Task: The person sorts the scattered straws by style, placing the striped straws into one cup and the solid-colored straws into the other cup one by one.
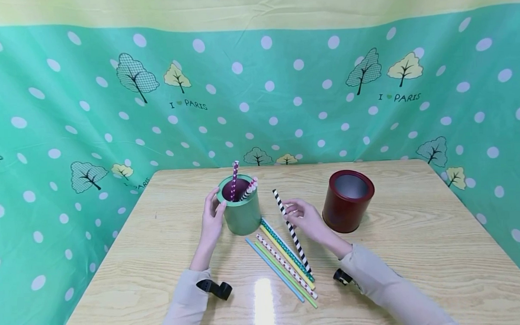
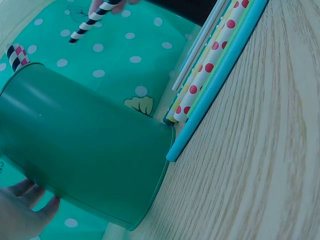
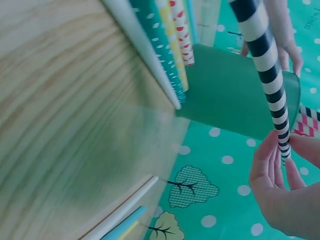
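Your right hand pinches a striped straw beside the green can your left hand grips.
That can, toward the table's far edge, hides the bottoms of its straws.

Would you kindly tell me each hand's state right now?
Left hand: holding the green cylindrical can.
Right hand: pinching the black-and-white striped straw.

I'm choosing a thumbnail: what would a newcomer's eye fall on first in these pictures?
Probably the black-and-white striped straw, pinched in the right hand between the green can and the dark red can. Next, perhaps, the colorful straws lying side by side on the wooden table, nearer the wearer than the green can, which the left hand holds. Behind the table hangs a bright green polka-dot cloth printed with trees.
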### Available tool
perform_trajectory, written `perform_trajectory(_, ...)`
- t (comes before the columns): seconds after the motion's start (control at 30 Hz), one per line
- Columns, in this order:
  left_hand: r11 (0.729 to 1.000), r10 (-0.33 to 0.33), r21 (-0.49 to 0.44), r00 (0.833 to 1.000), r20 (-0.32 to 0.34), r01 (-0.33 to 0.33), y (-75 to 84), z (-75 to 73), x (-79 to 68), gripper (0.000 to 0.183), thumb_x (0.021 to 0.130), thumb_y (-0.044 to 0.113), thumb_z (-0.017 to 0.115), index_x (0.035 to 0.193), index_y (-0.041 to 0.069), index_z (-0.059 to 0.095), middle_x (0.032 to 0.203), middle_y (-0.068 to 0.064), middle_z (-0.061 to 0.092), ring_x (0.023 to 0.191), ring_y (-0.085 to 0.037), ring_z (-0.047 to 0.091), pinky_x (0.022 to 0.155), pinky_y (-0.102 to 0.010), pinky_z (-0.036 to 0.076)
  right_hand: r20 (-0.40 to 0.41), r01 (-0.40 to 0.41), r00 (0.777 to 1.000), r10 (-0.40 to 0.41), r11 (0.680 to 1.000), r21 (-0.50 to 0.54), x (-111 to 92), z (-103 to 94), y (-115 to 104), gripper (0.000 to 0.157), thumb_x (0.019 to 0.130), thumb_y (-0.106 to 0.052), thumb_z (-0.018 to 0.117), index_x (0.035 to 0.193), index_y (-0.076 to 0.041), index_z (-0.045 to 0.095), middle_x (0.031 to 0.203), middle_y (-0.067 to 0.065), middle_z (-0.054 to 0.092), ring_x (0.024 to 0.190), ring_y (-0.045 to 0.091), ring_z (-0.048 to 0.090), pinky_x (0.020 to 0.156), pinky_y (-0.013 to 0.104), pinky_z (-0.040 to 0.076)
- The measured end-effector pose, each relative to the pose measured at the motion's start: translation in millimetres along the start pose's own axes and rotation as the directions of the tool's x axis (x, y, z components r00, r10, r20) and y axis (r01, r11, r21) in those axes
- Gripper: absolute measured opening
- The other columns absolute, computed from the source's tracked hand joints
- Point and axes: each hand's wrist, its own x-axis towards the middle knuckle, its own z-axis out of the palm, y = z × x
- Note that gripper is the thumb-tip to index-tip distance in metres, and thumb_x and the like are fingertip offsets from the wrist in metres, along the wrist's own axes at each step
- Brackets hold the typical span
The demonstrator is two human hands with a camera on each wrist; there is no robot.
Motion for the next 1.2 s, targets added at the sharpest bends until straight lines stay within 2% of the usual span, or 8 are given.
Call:
perform_trajectory(0.17, 1.0, 0.011, 0.002, 1.0, -0.002, -0.011, 0.2, 0.3, -0.4, 0.044, 0.091, 0.012, 0.047, 0.133, 0.008, 0.031, 0.128, -0.02, 0.041, 0.119, -0.026, 0.037, 0.1, -0.041, 0.027, -0.039, -0.014, 0.999, 0.017, 0.998, 0.065, -2, -0.4, -7, 0.045, 0.081, -0.003, 0.059, 0.124, 0.0, 0.044, 0.098, 0.019, 0.055, 0.078, 0.018, 0.058, 0.062, 0.028, 0.051)
perform_trajectory(0.4, 1.0, -0.02, -0.002, 1.0, 0.005, 0.02, 3.1, 0.0, -1.0, 0.044, 0.092, 0.01, 0.046, 0.133, 0.008, 0.031, 0.13, -0.02, 0.04, 0.121, -0.026, 0.036, 0.101, -0.04, 0.026, -0.077, -0.047, 0.995, 0.062, 0.983, 0.18, -4, -3.5, -18, 0.048, 0.081, 0.001, 0.058, 0.126, 0.001, 0.04, 0.1, 0.019, 0.053, 0.081, 0.017, 0.057, 0.068, 0.03, 0.052)
perform_trajectory(0.6, 1.0, -0.018, 0.007, 1.0, 0.011, 0.018, 19.1, 4.3, -5.1, 0.044, 0.092, 0.005, 0.043, 0.133, 0.001, 0.028, 0.129, -0.026, 0.038, 0.121, -0.034, 0.033, 0.101, -0.044, 0.025, -0.094, -0.059, 0.992, 0.082, 0.973, 0.222, -6, -6.4, -26, 0.048, 0.081, 0.001, 0.057, 0.125, 0.005, 0.038, 0.101, 0.019, 0.052, 0.084, 0.016, 0.054, 0.071, 0.031, 0.051)
perform_trajectory(0.7, 1.0, -0.012, 0.014, 1.0, 0.01, 0.012, 24.7, 6.2, -7.0, 0.045, 0.092, 0.005, 0.043, 0.133, 0.0, 0.028, 0.129, -0.028, 0.037, 0.121, -0.035, 0.033, 0.101, -0.043, 0.026, -0.098, -0.047, 0.993, 0.073, 0.969, 0.244, -6, -7.5, -30, 0.046, 0.082, 0.001, 0.057, 0.123, 0.006, 0.038, 0.102, 0.019, 0.051, 0.083, 0.014, 0.054, 0.073, 0.032, 0.051)
perform_trajectory(1.03, 1.0, -0.015, 0.012, 1.0, 0.013, 0.015, 24.7, 6.0, -7.0, 0.045, 0.092, 0.006, 0.043, 0.133, 0.001, 0.028, 0.129, -0.027, 0.037, 0.122, -0.035, 0.033, 0.102, -0.043, 0.025, -0.107, 0.027, 0.994, 0.006, 0.953, 0.3, -11, -11.3, -46, 0.029, 0.087, -0.007, 0.054, 0.111, 0.003, 0.041, 0.097, 0.013, 0.05, 0.082, 0.013, 0.058, 0.077, 0.033, 0.05)
perform_trajectory(1.2, 1.0, -0.008, 0.004, 1.0, 0.013, 0.008, 8.6, 1.4, -2.6, 0.045, 0.092, 0.008, 0.044, 0.134, 0.005, 0.029, 0.13, -0.023, 0.039, 0.122, -0.031, 0.034, 0.102, -0.043, 0.024, -0.14, 0.088, 0.989, -0.046, 0.947, 0.31, -12, -12.0, -55, 0.023, 0.086, -0.004, 0.054, 0.105, 0.003, 0.042, 0.091, 0.01, 0.051, 0.079, 0.011, 0.059, 0.078, 0.037, 0.049)
